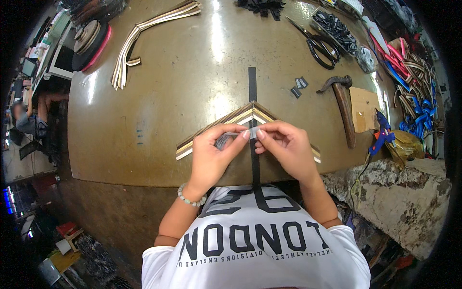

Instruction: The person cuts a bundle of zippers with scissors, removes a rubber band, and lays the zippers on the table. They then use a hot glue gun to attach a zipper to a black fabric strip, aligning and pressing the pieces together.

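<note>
Pinched between the fingertips of both hands is a small grey label (253,133), my left hand (215,153) on one side and my right hand (290,148) on the other. More grey material (222,141) shows in the curl of my left hand; its form is partly hidden. Under my hands lies a striped webbing strap (219,123) in brown, tan and cream, folded to a peak pointing away from me. A narrow black strap (252,86) runs beneath that peak, straight from the table towards my body. My fingers cover part of both straps.
Right of my hands are several loose grey labels (298,85), a hammer (344,108), black scissors (321,50), a cardboard piece (364,107) and a blue glue gun (382,132). Tangled straps (417,96) pile at the far right. More striped webbing (126,53) and webbing rolls (89,41) lie far left.
</note>
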Available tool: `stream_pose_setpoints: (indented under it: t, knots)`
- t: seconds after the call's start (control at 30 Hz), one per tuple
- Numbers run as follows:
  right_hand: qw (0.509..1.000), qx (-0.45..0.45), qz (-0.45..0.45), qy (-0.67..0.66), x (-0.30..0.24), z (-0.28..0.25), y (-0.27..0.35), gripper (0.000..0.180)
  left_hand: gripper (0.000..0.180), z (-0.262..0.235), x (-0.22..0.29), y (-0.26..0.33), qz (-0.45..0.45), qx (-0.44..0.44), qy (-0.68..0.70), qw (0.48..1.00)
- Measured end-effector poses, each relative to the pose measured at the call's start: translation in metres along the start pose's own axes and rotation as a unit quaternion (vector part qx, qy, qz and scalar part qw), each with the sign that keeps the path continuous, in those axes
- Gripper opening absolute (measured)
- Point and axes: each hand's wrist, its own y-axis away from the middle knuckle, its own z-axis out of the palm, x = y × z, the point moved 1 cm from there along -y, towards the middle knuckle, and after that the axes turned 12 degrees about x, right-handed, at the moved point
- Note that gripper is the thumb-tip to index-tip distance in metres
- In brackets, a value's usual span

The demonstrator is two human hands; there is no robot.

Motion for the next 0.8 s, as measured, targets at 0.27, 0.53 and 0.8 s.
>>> stream_pose_setpoints:
  t: [0.27,0.53,0.8]
  knots:
    - [0.971,-0.031,-0.035,0.235,-0.002,-0.009,-0.061,0.02,0.014,0.02,-0.01,-0.037,0.17,0.023,-0.181,0.968]
    - [0.966,0.005,-0.034,0.257,0.008,-0.008,-0.068,0.019,0.015,0.019,-0.015,-0.041,0.131,0.03,-0.158,0.978]
    - [0.975,0.003,-0.019,0.222,-0.004,-0.007,-0.067,0.021,0.018,0.022,-0.016,-0.04,0.127,0.05,-0.152,0.979]
